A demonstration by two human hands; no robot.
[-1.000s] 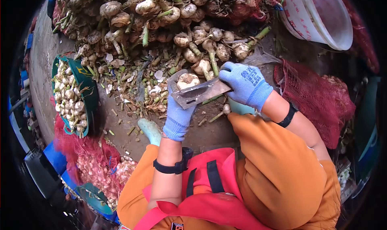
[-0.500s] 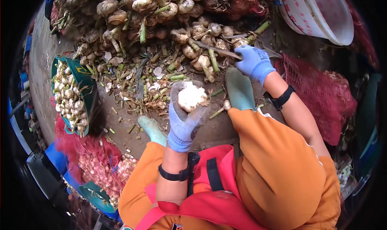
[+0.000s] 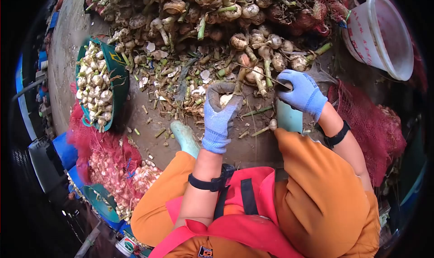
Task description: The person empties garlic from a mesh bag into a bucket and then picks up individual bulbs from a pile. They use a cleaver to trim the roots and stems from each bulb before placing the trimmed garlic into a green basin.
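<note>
My left hand (image 3: 219,118), in a blue glove with a darker palm, is closed around a garlic bulb (image 3: 224,99). Only a pale patch of the bulb shows between thumb and fingers. A thick brownish stem (image 3: 241,79) rises right at the fingertips. My right hand (image 3: 302,94), gloved the same way, grips a knife (image 3: 260,72). Its thin blade points left and crosses over the stem in this view; the handle is mostly hidden in the fist. Just beyond both hands, garlic bulbs with stems (image 3: 255,77) lie at the edge of a large heap (image 3: 181,7).
Cut stems and skins (image 3: 174,84) litter the floor. At left stands a green basket (image 3: 118,72) of trimmed garlic, above a red net sack (image 3: 106,145). To the right are a white bucket (image 3: 361,36) and another red net sack (image 3: 368,127). My boots (image 3: 184,138) flank the work.
The view has turned, shifting the surroundings rightward. The bulb's broad white side, facing up before, is now mostly covered by my left hand. The knife has come nearer to that hand.
</note>
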